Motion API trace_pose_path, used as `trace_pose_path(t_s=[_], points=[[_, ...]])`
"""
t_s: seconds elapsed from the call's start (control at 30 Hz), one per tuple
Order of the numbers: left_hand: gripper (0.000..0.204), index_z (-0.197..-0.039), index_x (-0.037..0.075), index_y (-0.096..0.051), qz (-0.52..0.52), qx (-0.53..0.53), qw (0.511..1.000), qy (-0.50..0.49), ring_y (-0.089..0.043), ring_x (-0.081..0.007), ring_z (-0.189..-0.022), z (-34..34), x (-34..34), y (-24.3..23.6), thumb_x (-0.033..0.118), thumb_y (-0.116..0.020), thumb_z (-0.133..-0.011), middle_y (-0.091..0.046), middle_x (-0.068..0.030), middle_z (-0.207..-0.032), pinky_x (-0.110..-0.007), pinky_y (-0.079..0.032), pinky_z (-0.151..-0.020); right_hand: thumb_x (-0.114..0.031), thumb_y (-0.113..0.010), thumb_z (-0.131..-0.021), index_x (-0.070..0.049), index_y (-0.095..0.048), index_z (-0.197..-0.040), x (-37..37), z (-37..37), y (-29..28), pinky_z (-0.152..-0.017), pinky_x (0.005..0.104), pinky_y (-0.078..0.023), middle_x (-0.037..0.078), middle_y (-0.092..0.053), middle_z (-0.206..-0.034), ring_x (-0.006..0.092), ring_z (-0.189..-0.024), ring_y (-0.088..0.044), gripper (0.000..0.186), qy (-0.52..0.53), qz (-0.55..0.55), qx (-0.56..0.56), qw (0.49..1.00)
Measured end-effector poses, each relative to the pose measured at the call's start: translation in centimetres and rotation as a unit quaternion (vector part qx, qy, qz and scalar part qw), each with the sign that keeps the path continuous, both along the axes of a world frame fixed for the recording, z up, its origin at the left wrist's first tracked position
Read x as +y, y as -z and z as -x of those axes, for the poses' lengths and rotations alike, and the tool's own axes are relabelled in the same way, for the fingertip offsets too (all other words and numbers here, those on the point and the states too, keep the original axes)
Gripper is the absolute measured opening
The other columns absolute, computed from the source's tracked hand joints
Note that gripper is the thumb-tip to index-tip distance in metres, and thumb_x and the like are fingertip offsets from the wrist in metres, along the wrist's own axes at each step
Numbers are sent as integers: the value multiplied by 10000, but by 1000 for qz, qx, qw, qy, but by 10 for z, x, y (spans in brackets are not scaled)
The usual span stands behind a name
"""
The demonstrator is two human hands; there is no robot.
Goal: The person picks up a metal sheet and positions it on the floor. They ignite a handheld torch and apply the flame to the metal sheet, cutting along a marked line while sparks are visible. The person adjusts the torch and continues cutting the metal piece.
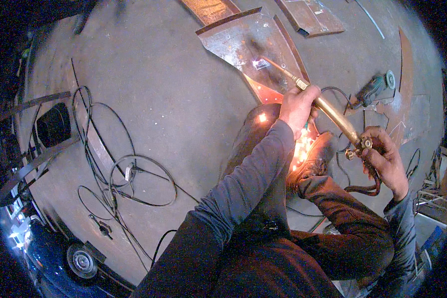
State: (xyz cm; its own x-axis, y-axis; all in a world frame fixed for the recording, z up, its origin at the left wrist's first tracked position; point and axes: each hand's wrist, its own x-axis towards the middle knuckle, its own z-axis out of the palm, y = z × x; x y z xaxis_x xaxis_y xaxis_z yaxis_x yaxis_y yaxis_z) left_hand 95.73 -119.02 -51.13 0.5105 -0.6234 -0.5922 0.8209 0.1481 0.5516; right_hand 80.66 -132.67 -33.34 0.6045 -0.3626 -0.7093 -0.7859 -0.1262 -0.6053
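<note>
A brass gas torch point(339, 113) slants across the view, its long thin nozzle pointing to the far left. Wrapped around the front of its handle is my left hand point(299, 105). My right hand point(384, 158) grips the rear end, fingers at the valve knobs and hoses. The nozzle tip meets a bright whitish spot on a worn, flanged metal panel point(238, 39) lying beyond my knee. I cannot tell whether the tip touches it. Orange glow and sparks show under the panel's near end, by my boot point(313, 158).
Right of the torch lies an angle grinder point(374, 90) beside flat metal sheets point(416, 116). Another rusty metal piece point(313, 17) rests at the far side. Looped black cables point(111, 181) spread over the floor at left. A blue car point(54, 263) stands at the lower left.
</note>
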Motion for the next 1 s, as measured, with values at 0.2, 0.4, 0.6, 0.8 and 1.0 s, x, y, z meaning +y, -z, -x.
trace_pose_path(t_s=[0.2,0.4,0.6,0.8,1.0], points=[[243,-871,21,-599,-19,4,1000,17,-513,-102,-491,0,2,-6,260,-639,-881,-570,-39,-715,-272,-387,-394,-166,-580,-983,-131,-557,-1181,-1,1,1,-450,234,-405,-13,-592,-800,71,-560,-541,202,1,3,10,1000],[252,-877,16,-602,-16,-3,1000,17,-515,-105,-507,-5,-1,-1,266,-638,-881,-564,-36,-718,-273,-392,-403,-126,-595,-977,-126,-547,-1166,-1,-6,-1,-441,236,-414,-5,-593,-798,86,-552,-549,196,0,2,17,1000],[264,-881,15,-597,-17,-21,999,33,-518,-111,-508,-7,1,-4,275,-641,-877,-563,-38,-720,-279,-398,-408,-60,-632,-949,-124,-520,-1128,-1,-6,1,-433,240,-409,-7,-593,-804,79,-539,-541,221,11,7,21,1000],[278,-877,18,-592,-26,3,999,21,-518,-112,-502,-6,1,-2,291,-644,-873,-561,-36,-715,-283,-402,-406,-67,-631,-950,-125,-508,-1112,2,-10,-1,-433,238,-406,-14,-583,-788,75,-533,-535,212,8,9,20,1000],[283,-887,13,-597,-8,0,1000,18,-521,-111,-499,-4,-1,1,292,-643,-872,-568,-42,-710,-284,-400,-400,-73,-633,-949,-127,-508,-1115,-1,-6,1,-433,237,-406,-14,-586,-787,75,-539,-539,216,1,25,13,1000]])
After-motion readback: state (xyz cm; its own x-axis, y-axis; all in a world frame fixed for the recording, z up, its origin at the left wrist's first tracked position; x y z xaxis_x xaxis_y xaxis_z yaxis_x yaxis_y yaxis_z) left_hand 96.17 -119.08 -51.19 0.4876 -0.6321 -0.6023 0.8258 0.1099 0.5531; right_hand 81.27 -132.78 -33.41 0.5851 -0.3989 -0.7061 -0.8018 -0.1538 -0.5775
